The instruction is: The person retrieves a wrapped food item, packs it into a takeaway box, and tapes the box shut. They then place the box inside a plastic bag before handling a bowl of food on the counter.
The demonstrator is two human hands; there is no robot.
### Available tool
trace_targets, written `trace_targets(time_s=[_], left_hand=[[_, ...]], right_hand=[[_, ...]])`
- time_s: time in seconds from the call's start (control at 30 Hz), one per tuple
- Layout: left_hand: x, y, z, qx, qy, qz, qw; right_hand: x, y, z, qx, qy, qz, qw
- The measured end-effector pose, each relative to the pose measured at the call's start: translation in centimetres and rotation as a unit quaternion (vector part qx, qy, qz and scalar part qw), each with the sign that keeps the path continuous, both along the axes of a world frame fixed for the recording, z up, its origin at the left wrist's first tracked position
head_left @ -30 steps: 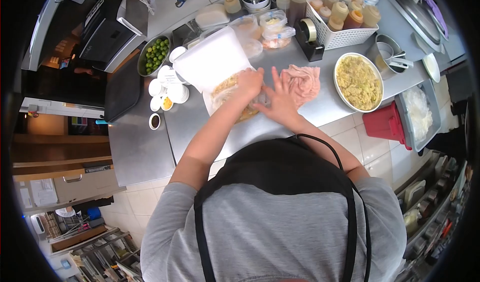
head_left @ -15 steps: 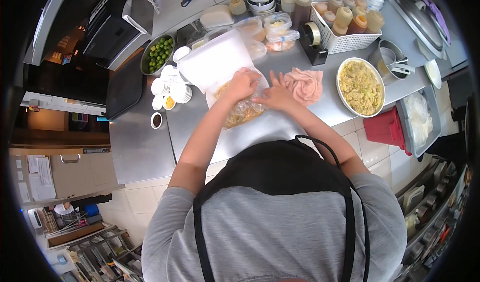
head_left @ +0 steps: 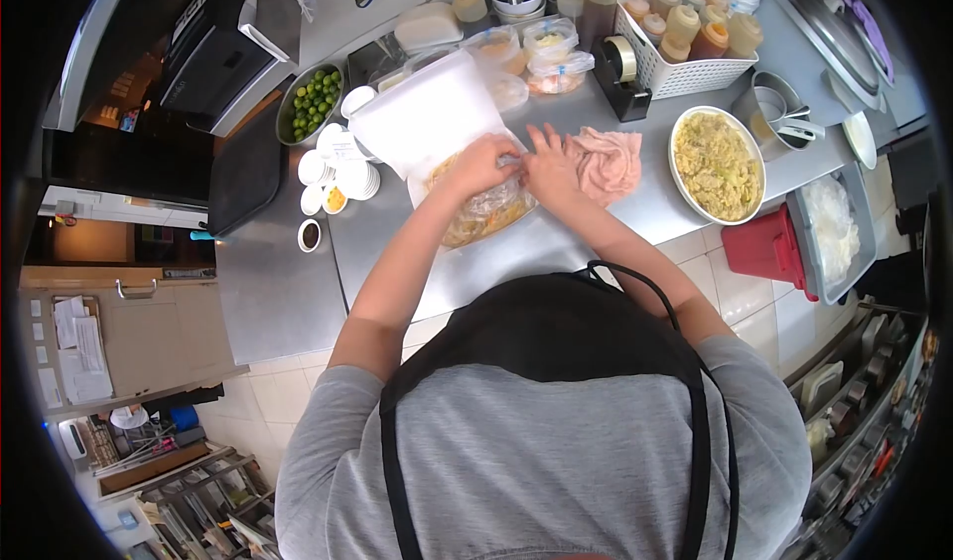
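An open white takeaway box [head_left: 434,115], its lid tipped back, stands on the steel counter with noodle-like food [head_left: 475,230] in it. On the food lies a see-through plastic bag [head_left: 499,203]; what it contains is hard to make out. My left hand [head_left: 483,167] is closed over the box, fingertips pinching at the bag's upper end. From the other side my right hand [head_left: 549,170] meets it, thumb and forefinger pressed together there, the other fingers raised. The fingertips partly hide the bag's end. A crumpled pink cloth [head_left: 609,166] lies just right of my right hand.
A bowl of limes [head_left: 316,103], stacked white lids [head_left: 357,184] and a small sauce cup [head_left: 310,235] stand to the left. A tape dispenser [head_left: 623,78], a basket of squeeze bottles [head_left: 685,78] and a large bowl of yellowish food [head_left: 717,168] stand to the right.
My right hand has moved slightly up and in to meet my left hand at the bag. Its spread fingers have drawn together at thumb and forefinger.
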State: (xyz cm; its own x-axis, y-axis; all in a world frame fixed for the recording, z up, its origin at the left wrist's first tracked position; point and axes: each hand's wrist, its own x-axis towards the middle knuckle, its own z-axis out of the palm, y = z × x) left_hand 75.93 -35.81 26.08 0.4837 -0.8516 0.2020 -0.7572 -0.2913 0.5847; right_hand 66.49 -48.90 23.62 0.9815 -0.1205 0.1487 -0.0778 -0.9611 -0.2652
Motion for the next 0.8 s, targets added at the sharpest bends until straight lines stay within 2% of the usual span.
trace_targets(time_s=[0.07,0.13,0.23,0.27,0.3,0.33,0.37,0.43,0.47,0.5,0.53,0.57,0.6,0.63,0.7,0.77,0.8], left_hand=[[-0.1,0.2,-0.9,-0.001,-0.004,0.005,1.000],[-0.4,0.3,-1.0,-0.003,-0.007,0.009,1.000],[-0.7,-0.3,-0.2,0.052,-0.036,-0.016,0.998],[-0.8,-0.4,-0.1,0.088,-0.081,-0.021,0.993],[-0.8,-0.5,0.0,0.123,-0.127,-0.025,0.984],[-0.7,-0.6,0.0,0.123,-0.127,-0.022,0.984],[-0.6,-0.8,-0.3,0.154,-0.119,-0.027,0.980],[-0.6,-1.1,-1.2,0.185,-0.111,-0.031,0.976],[-0.8,-1.2,-1.4,0.181,-0.065,0.005,0.981],[-0.6,-1.3,-1.5,0.176,-0.020,0.041,0.983],[-0.4,-1.1,-1.6,0.176,-0.022,0.042,0.983],[-0.5,-0.7,-1.2,0.044,-0.096,0.033,0.994],[-1.1,-0.1,-0.5,-0.087,-0.165,0.025,0.982],[-1.7,0.8,0.3,-0.085,-0.164,0.028,0.982],[-3.3,2.9,3.3,-0.188,-0.085,0.165,0.965],[-3.8,6.3,2.9,-0.222,-0.060,0.274,0.934],[-3.9,8.2,2.2,-0.247,-0.037,0.325,0.912]], right_hand=[[-0.7,0.1,0.4,-0.015,0.016,0.020,1.000],[-1.3,0.3,0.2,0.041,0.099,0.018,0.994],[-1.8,-0.3,1.0,0.097,0.159,0.037,0.982],[-1.7,-0.5,0.9,0.096,0.158,0.040,0.982],[-1.5,-0.9,0.7,0.080,0.103,0.011,0.991],[-1.4,-1.1,0.5,0.064,0.048,-0.017,0.997],[-1.3,-0.9,0.8,0.063,0.049,-0.014,0.997],[-1.4,-0.6,1.4,-0.002,0.085,0.023,0.996],[-1.6,-0.2,1.7,-0.002,0.085,0.024,0.996],[-1.8,0.3,2.1,0.023,0.136,0.033,0.990],[-1.8,0.5,2.3,0.048,0.186,0.042,0.980],[-1.5,0.2,2.3,0.047,0.184,0.044,0.981],[-1.6,-0.1,2.2,0.073,0.135,0.030,0.988],[-1.7,-0.4,2.1,0.099,0.086,0.017,0.991],[-1.5,-1.1,2.2,0.090,0.086,0.042,0.991],[-1.6,-1.4,2.3,0.082,0.086,0.066,0.991],[-1.5,-1.5,2.4,0.090,0.124,0.077,0.985]])
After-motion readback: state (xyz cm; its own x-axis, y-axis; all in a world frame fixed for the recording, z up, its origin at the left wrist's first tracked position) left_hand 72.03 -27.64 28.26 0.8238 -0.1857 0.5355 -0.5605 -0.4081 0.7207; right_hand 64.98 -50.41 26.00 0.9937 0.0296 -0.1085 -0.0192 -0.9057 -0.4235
